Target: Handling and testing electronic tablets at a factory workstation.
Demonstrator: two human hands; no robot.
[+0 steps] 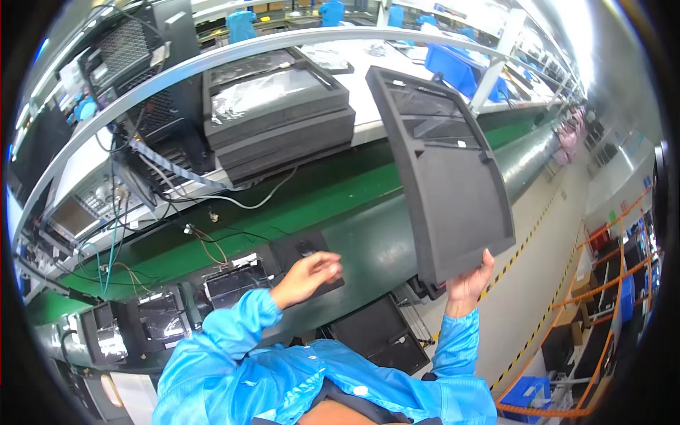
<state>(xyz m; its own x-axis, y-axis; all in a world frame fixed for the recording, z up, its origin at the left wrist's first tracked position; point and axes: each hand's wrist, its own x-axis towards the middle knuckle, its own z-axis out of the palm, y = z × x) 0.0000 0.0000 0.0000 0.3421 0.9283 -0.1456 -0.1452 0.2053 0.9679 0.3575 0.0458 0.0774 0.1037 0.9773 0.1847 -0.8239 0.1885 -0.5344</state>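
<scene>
While the right hand [469,283] grips the dark foam tray [443,177] by its bottom edge, raised at 2 o'clock, the left hand [312,275] rests loosely open on the bench [368,248] at 7 o'clock, likely steadying.

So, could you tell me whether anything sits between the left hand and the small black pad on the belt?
Nothing visible does. The left hand already rests on the black pad on the green belt. The right hand holds the dark foam tray up, off to the side.
</scene>
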